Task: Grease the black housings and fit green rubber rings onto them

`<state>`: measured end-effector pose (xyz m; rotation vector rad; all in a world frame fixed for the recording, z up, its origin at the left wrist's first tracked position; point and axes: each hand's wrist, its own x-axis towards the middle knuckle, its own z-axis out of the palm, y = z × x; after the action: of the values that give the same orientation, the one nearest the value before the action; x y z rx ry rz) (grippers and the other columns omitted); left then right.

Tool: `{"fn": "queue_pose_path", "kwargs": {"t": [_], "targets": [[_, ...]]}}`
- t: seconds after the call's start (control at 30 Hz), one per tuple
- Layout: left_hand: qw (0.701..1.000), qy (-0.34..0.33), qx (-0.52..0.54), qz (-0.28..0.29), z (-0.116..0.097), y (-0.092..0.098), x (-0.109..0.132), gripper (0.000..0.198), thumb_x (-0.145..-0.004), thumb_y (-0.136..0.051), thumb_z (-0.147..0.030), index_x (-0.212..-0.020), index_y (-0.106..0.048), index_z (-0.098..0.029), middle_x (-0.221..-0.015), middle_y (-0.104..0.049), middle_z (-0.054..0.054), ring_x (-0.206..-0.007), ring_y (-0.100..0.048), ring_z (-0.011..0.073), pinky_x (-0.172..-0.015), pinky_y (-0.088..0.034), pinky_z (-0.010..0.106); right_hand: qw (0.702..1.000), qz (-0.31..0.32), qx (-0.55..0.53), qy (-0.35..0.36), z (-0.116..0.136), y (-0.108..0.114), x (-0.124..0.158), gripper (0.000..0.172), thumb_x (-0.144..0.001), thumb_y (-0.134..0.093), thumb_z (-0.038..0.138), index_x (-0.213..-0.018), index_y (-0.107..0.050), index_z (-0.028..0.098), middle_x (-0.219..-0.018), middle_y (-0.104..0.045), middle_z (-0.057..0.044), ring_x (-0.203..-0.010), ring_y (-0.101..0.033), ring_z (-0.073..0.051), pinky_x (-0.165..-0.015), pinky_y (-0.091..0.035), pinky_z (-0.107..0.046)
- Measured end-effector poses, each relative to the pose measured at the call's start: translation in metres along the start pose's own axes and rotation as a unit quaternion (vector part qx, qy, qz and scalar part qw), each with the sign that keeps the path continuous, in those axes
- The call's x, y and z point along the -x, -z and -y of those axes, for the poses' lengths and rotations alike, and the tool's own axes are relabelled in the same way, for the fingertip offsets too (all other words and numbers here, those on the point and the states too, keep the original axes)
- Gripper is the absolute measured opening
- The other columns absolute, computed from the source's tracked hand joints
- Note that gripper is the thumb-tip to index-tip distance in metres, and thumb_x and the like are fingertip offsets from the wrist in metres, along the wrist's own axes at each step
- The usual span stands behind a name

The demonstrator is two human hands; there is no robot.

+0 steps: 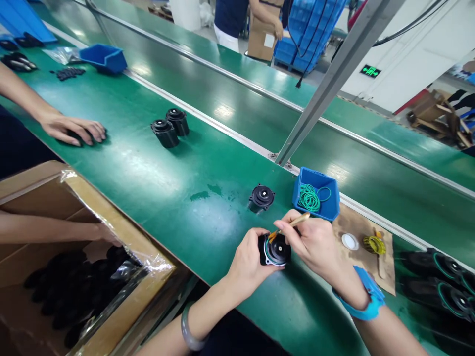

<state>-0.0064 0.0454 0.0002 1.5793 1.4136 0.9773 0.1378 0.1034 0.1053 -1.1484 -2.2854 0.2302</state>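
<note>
My left hand (248, 259) is wrapped round a black cylindrical housing (279, 250) from its left side, tilting its round top towards me. A green ring runs around that top. In my right hand (315, 240) is a brush (299, 220) with a pale wooden handle, held in a pinch. Its orange-brown tip touches the housing's upper face near the green ring. Just beyond my hands another black housing (261, 196) stands upright on the green table. Close to it, a blue bin (335, 199) holds several green rubber rings (309, 197).
On brown cardboard (388, 277) at right are a yellow jar (374, 244) and a white lid (350, 242). Several black housings (426, 296) lie farther right. Two more housings (165, 133) stand left. A co-worker's hand (74, 128) rests on the table; another arm reaches into a carton (111, 198). A metal post (334, 74) rises behind.
</note>
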Motion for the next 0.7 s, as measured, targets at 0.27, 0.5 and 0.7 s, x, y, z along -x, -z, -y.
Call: {"fn": "queue_pose_path", "kwargs": {"t": [0.27, 0.5, 0.7], "targets": [[1.0, 0.001, 0.02, 0.011, 0.0, 0.0, -0.001, 0.072, -0.055, -0.092, -0.021, -0.111, -0.046, -0.024, -0.109, -0.065, 0.005, -0.103, -0.069, 0.0285, -0.087, -0.057, 0.043, 1.0, -0.011, 0.016, -0.018, 0.009, -0.004, -0.002, 0.059, -0.107, -0.034, 0.052, -0.057, -0.046, 0.022, -0.05, -0.057, 0.0, -0.037, -0.049, -0.01, -0.043, -0.033, -0.025], [0.997, 0.016, 0.067, 0.032, -0.004, 0.004, -0.001, 0.049, -0.07, -0.08, -0.026, -0.107, -0.047, -0.023, -0.103, -0.064, 0.005, -0.095, -0.069, 0.0258, -0.083, -0.056, 0.041, 0.995, 0.061, -0.047, 0.064, 0.033, 0.001, 0.013, 0.055, -0.109, -0.033, 0.037, -0.059, -0.049, 0.021, -0.049, -0.053, 0.0, -0.041, -0.049, -0.011, -0.046, -0.034, -0.026], [1.0, -0.004, 0.019, 0.024, -0.004, 0.006, -0.002, 0.067, -0.055, -0.09, -0.022, -0.107, -0.048, -0.024, -0.105, -0.067, 0.004, -0.097, -0.07, 0.0275, -0.085, -0.057, 0.041, 0.958, -0.137, -0.226, -0.114, 0.006, 0.054, 0.06, 0.03, -0.104, -0.048, 0.032, -0.084, -0.067, 0.019, -0.066, -0.06, -0.001, -0.051, -0.055, -0.012, -0.048, -0.042, -0.023]]}}
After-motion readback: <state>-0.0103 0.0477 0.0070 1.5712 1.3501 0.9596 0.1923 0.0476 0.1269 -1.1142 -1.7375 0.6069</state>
